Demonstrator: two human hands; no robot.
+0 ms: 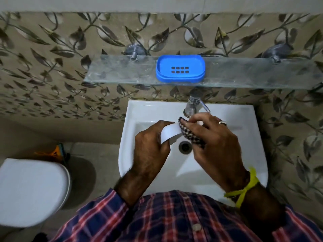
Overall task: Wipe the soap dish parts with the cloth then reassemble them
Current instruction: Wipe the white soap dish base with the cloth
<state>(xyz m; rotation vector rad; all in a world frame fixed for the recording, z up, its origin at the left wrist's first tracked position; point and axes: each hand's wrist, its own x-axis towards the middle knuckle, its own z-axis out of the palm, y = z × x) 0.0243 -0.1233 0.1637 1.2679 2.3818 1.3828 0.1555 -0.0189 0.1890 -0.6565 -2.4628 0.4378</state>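
- Soap dish parts, head view: we find two. The blue slotted tray [180, 69] sits on the glass shelf [122, 74] above the sink [139, 110], untouched by either hand.
- The white part [170, 133] is held over the basin, just above the drain [185, 147].
- Left hand [150, 147]: we note its fingers curled round the white part, grasping it from the left side.
- Right hand [215, 137]: it grips the checked cloth [189, 132] and presses it against the white part's right end, below the tap [193, 104].
- Progress, in our judgement: wiping of the white part is under way. We cannot tell whether the blue tray has been wiped.
- Outstanding, as we judge it: finishing the wipe, then seating the two parts together; they lie well apart at present.
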